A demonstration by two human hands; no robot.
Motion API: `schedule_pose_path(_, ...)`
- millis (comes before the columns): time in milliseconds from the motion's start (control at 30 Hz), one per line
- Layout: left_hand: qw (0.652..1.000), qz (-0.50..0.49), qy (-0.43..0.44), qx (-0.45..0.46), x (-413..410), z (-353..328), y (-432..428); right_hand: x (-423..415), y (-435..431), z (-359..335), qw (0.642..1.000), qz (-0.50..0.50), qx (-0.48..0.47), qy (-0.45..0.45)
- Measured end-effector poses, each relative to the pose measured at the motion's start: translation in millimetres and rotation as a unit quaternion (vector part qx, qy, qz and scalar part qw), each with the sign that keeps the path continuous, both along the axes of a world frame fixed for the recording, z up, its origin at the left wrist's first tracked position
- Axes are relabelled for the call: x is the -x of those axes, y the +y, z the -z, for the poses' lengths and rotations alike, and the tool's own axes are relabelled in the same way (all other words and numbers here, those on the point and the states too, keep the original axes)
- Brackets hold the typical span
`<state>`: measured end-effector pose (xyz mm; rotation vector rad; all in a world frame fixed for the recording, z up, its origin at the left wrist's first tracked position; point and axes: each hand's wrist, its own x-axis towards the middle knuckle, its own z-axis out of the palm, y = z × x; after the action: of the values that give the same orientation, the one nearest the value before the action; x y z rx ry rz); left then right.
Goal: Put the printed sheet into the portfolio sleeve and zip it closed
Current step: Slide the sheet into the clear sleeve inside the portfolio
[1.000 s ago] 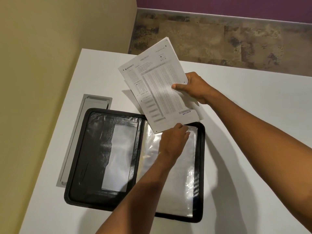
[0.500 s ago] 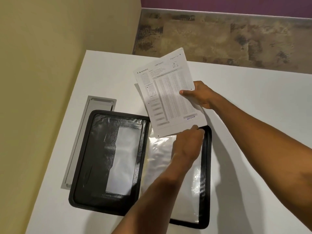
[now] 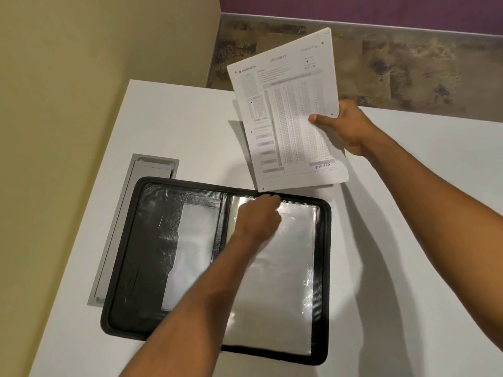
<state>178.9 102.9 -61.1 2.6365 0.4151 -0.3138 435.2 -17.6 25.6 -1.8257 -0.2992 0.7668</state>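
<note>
A black zip portfolio (image 3: 325,281) lies open on the white table (image 3: 168,126). Its right half holds shiny clear plastic sleeves (image 3: 283,289); its left half shows a black pocket with a pale insert. My left hand (image 3: 258,216) rests on the top edge of the sleeves, fingers pinched at the sleeve's upper rim. My right hand (image 3: 343,126) holds the printed sheet (image 3: 288,112) by its right edge, tilted up above the table, its bottom edge just beyond the portfolio's top edge. The sheet bears a stamp reading ENTERED.
A grey cable hatch (image 3: 119,240) is set into the table along the portfolio's left side. A beige wall (image 3: 68,104) runs close on the left. Beyond the table's far edge lies mottled brown floor (image 3: 394,63).
My right hand has lifted the sheet higher and tilted it more upright. My left hand has slid to the top rim of the sleeve. The camera view has shifted slightly.
</note>
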Motion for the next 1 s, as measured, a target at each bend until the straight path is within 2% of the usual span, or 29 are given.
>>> schedule_pose_path(233,1.000,0.008,-0.002,-0.002,8.9,-5.1,39.2,6.8,-15.5,-13.4,1.000,0.003,-0.007,-0.026)
schedule_pose_path(633,0.998,0.022,-0.049,-0.026,19.0,-14.8,37.2,29.1,-11.9,-11.6,0.997,-0.056,0.023,-0.049)
schedule_pose_path(833,0.998,0.027,-0.049,-0.003,15.5,-17.5,35.0,41.9,-4.5,-0.9,0.996,-0.081,0.035,-0.030)
schedule_pose_path(1000,0.998,0.043,-0.026,0.047,6.5,-23.5,19.9,49.4,3.5,19.3,0.996,-0.083,0.039,0.021)
